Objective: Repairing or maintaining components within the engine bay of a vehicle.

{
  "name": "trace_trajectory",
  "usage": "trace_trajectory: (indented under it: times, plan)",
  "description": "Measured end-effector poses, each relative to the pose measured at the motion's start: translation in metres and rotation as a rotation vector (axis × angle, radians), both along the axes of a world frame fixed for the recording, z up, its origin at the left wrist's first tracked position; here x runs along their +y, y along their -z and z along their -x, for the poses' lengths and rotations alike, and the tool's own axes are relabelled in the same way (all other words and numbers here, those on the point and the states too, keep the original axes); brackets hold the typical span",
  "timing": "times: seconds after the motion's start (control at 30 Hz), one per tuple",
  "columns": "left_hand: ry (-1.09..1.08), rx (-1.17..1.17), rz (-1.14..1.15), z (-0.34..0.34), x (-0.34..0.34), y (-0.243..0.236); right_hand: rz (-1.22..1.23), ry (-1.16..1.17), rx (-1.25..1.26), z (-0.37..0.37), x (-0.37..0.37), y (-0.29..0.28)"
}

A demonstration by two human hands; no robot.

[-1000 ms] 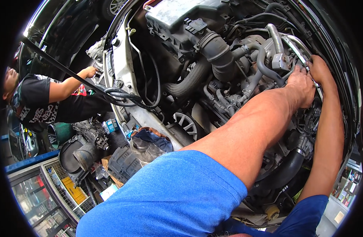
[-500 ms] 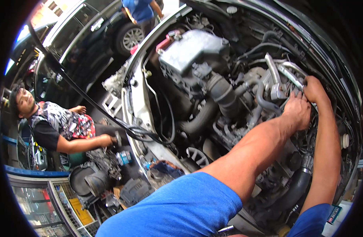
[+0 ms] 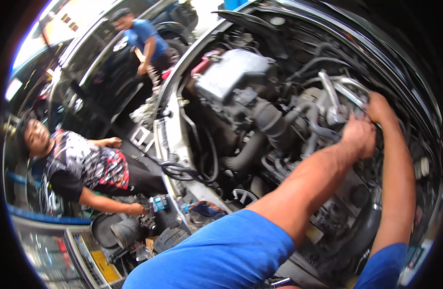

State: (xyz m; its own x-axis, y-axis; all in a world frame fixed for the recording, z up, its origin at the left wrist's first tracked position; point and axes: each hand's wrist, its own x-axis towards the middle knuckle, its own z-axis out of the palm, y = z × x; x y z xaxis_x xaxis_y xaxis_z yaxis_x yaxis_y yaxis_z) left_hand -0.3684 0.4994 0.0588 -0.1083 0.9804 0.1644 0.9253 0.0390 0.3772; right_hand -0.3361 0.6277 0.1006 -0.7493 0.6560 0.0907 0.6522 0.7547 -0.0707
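Both of my hands reach deep into a car's engine bay, close together at the right. My left hand [image 3: 360,136] is closed, its knuckles up; what its fingers grip, if anything, is hidden. Just beyond it, my right hand [image 3: 379,109] curls its fingers down at the end of a shiny metal bar or pipe [image 3: 350,95]; I cannot tell whether it grips this. Beside them a bent metal pipe [image 3: 329,90] rises from the engine, and a grey rubber hose [image 3: 319,126] curves past my left hand.
A silver-grey box cover [image 3: 236,70] and a ribbed intake duct [image 3: 269,119] lie left of my arms. A black cable [image 3: 187,173] hangs over the car's edge. One person [image 3: 89,164] stands at the left by removed parts [image 3: 103,230]; another person [image 3: 151,45] is farther back.
My hands stay at nearly the same spot, shifting slightly. The person at the left has lowered a hand onto the removed parts. The person in blue farther back shows more fully, more to the left.
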Motion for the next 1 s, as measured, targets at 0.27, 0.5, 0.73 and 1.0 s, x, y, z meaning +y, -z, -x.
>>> trace_trajectory:
  times: [0.27,0.5,0.73,1.0]
  plan:
    - [-0.082,-0.024,-0.102,0.004,0.003,0.015,0.062,0.062,-0.294,0.016,0.016,0.006]
    - [-0.039,-0.109,-0.011,0.0,0.003,0.007,0.1,0.287,-0.304,0.012,-0.018,-0.015]
    - [-0.055,-0.079,-0.039,-0.002,0.006,0.007,0.111,0.201,-0.34,0.013,-0.007,-0.014]
    - [-0.068,-0.055,-0.023,-0.009,0.009,0.006,0.089,0.197,-0.133,-0.021,0.037,-0.013]
